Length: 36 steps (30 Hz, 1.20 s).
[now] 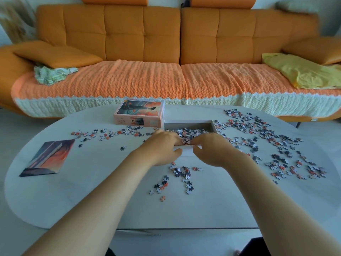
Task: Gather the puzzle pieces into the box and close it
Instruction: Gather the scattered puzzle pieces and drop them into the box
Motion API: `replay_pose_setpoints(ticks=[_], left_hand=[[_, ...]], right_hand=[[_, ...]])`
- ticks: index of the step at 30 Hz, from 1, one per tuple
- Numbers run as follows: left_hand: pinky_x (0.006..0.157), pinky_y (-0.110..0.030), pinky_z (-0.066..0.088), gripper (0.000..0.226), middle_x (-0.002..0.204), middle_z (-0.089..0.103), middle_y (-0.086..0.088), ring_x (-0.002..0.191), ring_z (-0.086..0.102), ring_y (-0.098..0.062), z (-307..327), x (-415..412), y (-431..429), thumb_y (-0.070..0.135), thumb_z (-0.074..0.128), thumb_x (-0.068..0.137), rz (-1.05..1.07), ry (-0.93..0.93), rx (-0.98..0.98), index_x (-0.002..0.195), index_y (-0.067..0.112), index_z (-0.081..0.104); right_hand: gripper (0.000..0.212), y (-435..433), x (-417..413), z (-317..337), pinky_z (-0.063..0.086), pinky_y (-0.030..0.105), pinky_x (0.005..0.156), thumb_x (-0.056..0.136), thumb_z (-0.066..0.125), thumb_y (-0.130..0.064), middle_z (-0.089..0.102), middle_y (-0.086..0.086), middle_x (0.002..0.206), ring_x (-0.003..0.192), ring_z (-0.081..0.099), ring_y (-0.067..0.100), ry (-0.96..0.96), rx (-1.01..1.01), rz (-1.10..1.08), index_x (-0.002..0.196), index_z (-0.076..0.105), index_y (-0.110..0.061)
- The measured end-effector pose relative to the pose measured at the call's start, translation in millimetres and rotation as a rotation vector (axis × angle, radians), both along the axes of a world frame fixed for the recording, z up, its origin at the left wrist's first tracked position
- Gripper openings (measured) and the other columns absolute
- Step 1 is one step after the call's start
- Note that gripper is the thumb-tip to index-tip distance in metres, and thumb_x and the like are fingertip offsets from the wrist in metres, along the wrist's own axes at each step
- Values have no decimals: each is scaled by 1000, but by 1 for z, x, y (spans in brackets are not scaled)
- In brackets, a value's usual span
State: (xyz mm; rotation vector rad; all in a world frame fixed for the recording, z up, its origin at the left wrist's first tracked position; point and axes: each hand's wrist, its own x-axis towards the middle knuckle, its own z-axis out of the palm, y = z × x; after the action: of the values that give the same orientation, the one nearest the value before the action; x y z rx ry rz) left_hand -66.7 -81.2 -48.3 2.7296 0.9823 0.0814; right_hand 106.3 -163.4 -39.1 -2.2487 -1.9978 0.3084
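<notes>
The open box (189, 124) is a shallow grey cardboard tray, rectangular, standing near the middle of a smooth pale table (92, 191) with rounded ends. A heap of small knobbed pieces (186, 134), orange, dark grey and white, lies inside it against the near wall. Both hands meet at that near wall. The left hand (164, 148) has its fingers curled down over the rim into the heap, thumb on the outside face of the wall; the right hand (212, 150) is cupped the same way, fingers bent inward and close together. Whether either hand actually pinches pieces cannot be told, since the fingertips are buried in the heap.

The lid (141, 112), a pinkish printed carton with a glossy picture on top, stands just left of the tray and a little farther back. Loose pieces are strewn in three places: a wide scatter (273, 143) right of the tray, a thin line (110, 133) to its left, and a small cluster (177, 178) on the near side between the forearms (which cross over much of the table's near half). A flat printed sheet (48, 157) lies at the left end.

Beyond the table runs an orange tufted sofa (166, 34) draped in a ribbed knit throw (129, 80), with a crumpled greenish cloth (51, 74) at left and a yellow cloth (302, 72) at right.
</notes>
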Motion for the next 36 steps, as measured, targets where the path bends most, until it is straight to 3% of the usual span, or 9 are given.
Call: replay_pose_setpoints(ticks=[4,7,12,16,20,23,27,30,36], left_hand=[[106,-34,29,38,139,48,12,126,42,-20,5,-2,-6,34,47,98,-19,-100,20,133,26,58],[107,-34,25,42,137,51,10,127,39,-24,3,-1,-11,40,46,97,-32,-7,35,137,28,53],[108,-30,22,43,140,49,11,128,41,-17,6,-1,-16,34,50,97,-62,-94,35,140,26,50],[101,-30,26,31,124,53,8,115,43,-14,5,-8,-20,25,55,95,-67,-267,122,125,22,62],[70,-25,37,12,98,52,11,83,48,-10,11,-21,-28,22,58,89,-88,-308,149,100,24,64],[65,-24,40,17,97,52,17,80,52,-7,16,-37,-35,40,63,84,-70,-121,-22,99,33,58],[77,-28,48,59,102,50,20,90,53,-4,14,-64,-41,68,73,60,-28,166,-155,105,40,48],[82,-32,48,67,103,45,19,94,49,-6,6,-74,-45,73,73,55,-12,237,-108,106,40,43],[77,-28,50,37,96,51,14,85,55,-8,-7,-73,-44,56,72,76,33,28,-178,102,37,55]], right_hand=[[27,-4,4,3,54,36,85,90,47,-32,71,-5,106,95,64,18,35,69,-19,101,72,-26],[32,-5,0,4,48,35,97,93,48,-32,64,-10,124,111,60,16,53,134,49,118,67,-28],[44,-7,1,-5,43,41,101,96,40,-46,56,-7,136,121,53,20,11,-101,36,139,46,-36],[37,-11,0,0,29,35,114,98,47,-28,43,-8,149,139,37,15,78,124,113,134,56,-33],[31,-16,-6,-2,48,30,91,90,56,-11,66,-7,112,105,58,14,112,377,237,111,72,-26],[29,-22,-20,0,41,22,72,90,54,-14,60,-12,94,77,52,3,142,287,280,106,73,-29],[41,-30,-40,-14,43,30,99,91,49,-15,57,-11,133,116,53,12,81,23,281,127,62,-29],[52,-33,-49,-22,36,38,111,86,45,-6,40,-12,150,136,39,14,69,-68,310,130,57,-30],[47,-36,-49,-12,52,31,82,86,46,-4,69,-2,112,98,62,21,107,-37,245,113,70,-34]])
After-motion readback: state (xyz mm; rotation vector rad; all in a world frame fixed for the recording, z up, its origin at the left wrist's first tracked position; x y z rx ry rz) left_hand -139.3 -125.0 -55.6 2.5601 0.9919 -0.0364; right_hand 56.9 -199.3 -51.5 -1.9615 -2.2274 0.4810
